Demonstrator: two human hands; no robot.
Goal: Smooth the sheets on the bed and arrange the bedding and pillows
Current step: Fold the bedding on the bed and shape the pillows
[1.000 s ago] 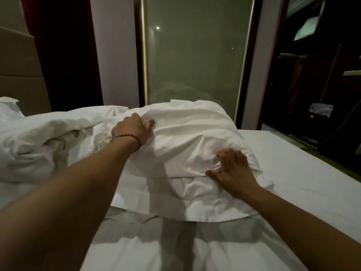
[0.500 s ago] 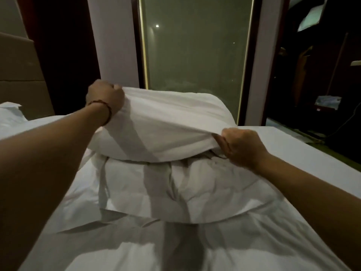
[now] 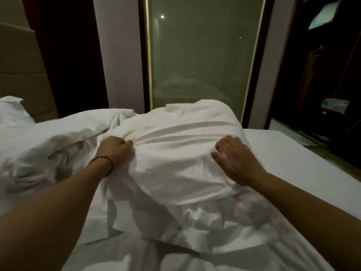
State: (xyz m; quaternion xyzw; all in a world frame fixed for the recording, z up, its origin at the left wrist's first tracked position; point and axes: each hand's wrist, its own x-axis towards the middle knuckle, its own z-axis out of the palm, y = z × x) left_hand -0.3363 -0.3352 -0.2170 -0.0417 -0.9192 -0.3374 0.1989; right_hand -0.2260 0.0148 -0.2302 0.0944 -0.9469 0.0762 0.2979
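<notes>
Plump white pillow (image 3: 181, 153), creased cotton case. Left hand (image 3: 115, 151) bunches its left edge in a fist; right hand (image 3: 236, 161) lies flat, fingers loose. Rumpled duvet (image 3: 48, 141) at left.

The white pillow (image 3: 181, 153), held raised above the bed half a second ago, is back down on the crumpled white sheet (image 3: 205, 227). The left hand (image 3: 115, 151), which was lifting the pillow's far corner high, now sits low with its fingers bunching the fabric at the pillow's left edge. The right hand (image 3: 234, 161) no longer pinches the near edge; its fingers now lie spread on the pillow's right side. Blur smears the fabric below it.
</notes>
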